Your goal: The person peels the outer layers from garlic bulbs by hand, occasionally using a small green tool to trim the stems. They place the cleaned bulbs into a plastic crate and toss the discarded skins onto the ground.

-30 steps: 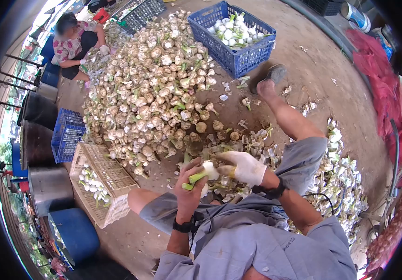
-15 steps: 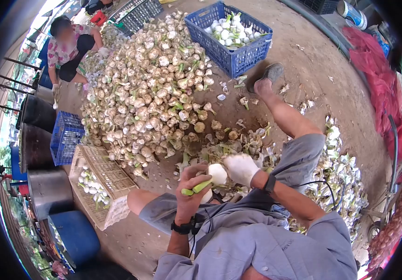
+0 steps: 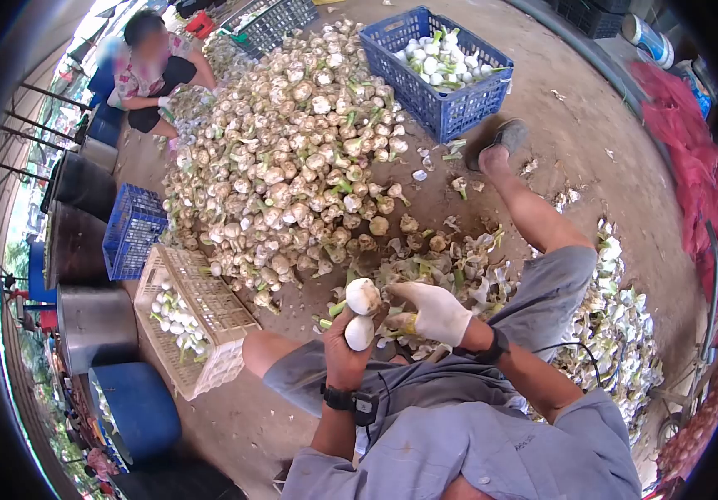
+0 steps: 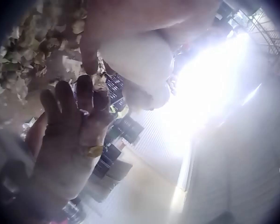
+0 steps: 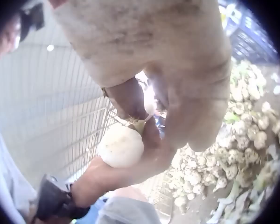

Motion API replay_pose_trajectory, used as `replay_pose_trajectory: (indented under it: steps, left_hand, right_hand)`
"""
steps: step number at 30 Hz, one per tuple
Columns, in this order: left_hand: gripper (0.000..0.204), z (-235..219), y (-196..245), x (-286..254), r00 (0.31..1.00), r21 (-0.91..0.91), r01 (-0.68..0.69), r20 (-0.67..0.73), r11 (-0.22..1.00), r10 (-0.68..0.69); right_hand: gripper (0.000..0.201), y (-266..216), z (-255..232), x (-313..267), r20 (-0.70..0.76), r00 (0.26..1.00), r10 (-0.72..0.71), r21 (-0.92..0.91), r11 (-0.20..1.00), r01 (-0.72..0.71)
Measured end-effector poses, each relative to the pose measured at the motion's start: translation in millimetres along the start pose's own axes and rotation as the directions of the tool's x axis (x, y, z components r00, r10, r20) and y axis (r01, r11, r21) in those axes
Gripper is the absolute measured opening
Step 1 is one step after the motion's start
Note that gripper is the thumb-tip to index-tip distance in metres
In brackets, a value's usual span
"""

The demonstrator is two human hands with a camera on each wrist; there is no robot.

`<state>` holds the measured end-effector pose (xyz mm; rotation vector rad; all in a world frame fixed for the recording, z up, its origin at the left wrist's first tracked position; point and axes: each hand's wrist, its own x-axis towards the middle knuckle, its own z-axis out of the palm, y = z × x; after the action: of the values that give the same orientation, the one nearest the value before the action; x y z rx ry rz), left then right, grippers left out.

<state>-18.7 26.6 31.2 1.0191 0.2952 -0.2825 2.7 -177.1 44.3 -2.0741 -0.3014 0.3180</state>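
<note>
Two bulbs (both white) have turned, gripped in left hand; right hand open.

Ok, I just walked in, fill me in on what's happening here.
One person grips two white bulbs, probably garlic, in the bare left hand. The gloved right hand is close beside them, fingers loosely extended. In front lies a big pile of brownish bulbs, with pale scraps off to the right. Cleaner white bulbs sit in a blue crate and a beige crate. Another person crouches by the pile.
</note>
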Motion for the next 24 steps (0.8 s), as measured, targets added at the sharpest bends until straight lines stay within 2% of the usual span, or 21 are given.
replay_pose_trajectory:
  steps: [1,3,4,5,6,7,9,10,12,15,16,17,18,19,21,22,23,24]
  left_hand:
    - [0.032,-6,0,0,1.0,-0.001,-0.005,-0.007,1.0,0.005]
    - [0.023,-15,0,2,0.965,-0.367,0.189,-0.103,0.911,-0.241]
    - [0.023,-17,-3,0,0.964,-0.372,0.19,-0.105,0.909,-0.244]
    - [0.021,-11,-2,-3,0.983,-0.106,0.055,-0.168,0.993,-0.072]
    - [0.021,-7,-2,-4,0.977,0.175,-0.079,-0.18,0.981,0.111]
    - [0.021,-8,-5,-4,0.977,0.17,-0.076,-0.183,0.982,0.108]
    - [0.014,-8,-8,-2,0.912,0.48,-0.257,-0.167,0.839,0.375]
    - [0.014,-7,-9,-1,0.913,0.477,-0.254,-0.168,0.842,0.371]
    - [0.013,1,-5,-1,0.798,0.699,-0.473,0.082,0.537,0.596]
    - [0.014,-4,-9,5,0.772,0.726,-0.489,0.101,0.484,0.628]
    - [0.014,-6,-8,5,0.772,0.724,-0.489,0.099,0.486,0.628]
    - [0.013,-3,-3,4,0.848,0.575,-0.409,-0.047,0.709,0.528]
    - [0.013,-3,0,2,0.908,0.377,-0.305,-0.161,0.875,0.386]
    - [0.013,-4,2,3,0.906,0.377,-0.31,-0.16,0.873,0.391]
    - [0.012,-7,6,3,0.933,0.093,-0.188,-0.295,0.978,0.207]
    - [0.012,-15,6,0,0.929,0.094,-0.189,-0.306,0.978,0.209]
    - [0.011,-28,5,0,0.921,0.091,-0.131,-0.358,0.987,0.155]
    - [0.011,-39,6,2,0.91,0.082,-0.075,-0.402,0.994,0.102]
  right_hand:
    - [0.058,-12,2,4,0.007,1.0,-0.005,0.001,1.0,0.005]
    - [0.05,-27,8,7,-0.068,0.998,0.011,-0.194,0.981,-0.024]
    - [0.041,-27,15,9,-0.1,0.995,-0.018,-0.185,0.983,-0.001]
    - [0.041,-28,18,10,-0.097,0.995,-0.015,-0.187,0.982,-0.003]
    - [0.036,-30,21,10,-0.122,0.993,0.007,-0.126,0.992,-0.023]
    - [0.032,-30,22,10,-0.144,0.989,0.032,-0.064,0.997,-0.042]
    - [0.027,-30,23,12,-0.119,0.989,0.083,-0.078,0.993,-0.093]
    - [0.022,-30,23,13,-0.1,0.986,0.132,-0.091,0.986,-0.141]
    - [0.02,-31,23,14,-0.096,0.983,0.155,-0.153,0.974,-0.168]
    - [0.02,-26,25,21,-0.122,0.978,0.166,-0.247,0.95,-0.192]
    - [0.022,-20,27,25,-0.146,0.977,0.154,-0.281,0.941,-0.19]
    - [0.022,-5,29,31,-0.144,0.978,0.151,-0.283,0.941,-0.187]
    - [0.022,17,31,36,-0.151,0.968,0.201,-0.333,0.912,-0.241]
    - [0.023,37,33,39,-0.163,0.956,0.246,-0.38,0.878,-0.291]
    - [0.031,54,31,35,-0.016,0.948,0.319,-0.477,0.831,-0.288]
    - [0.039,55,27,30,0.127,0.921,0.368,-0.5,0.826,-0.261]
    - [0.039,49,26,27,0.133,0.922,0.364,-0.502,0.827,-0.254]
    - [0.041,44,24,23,0.198,0.915,0.352,-0.481,0.848,-0.222]
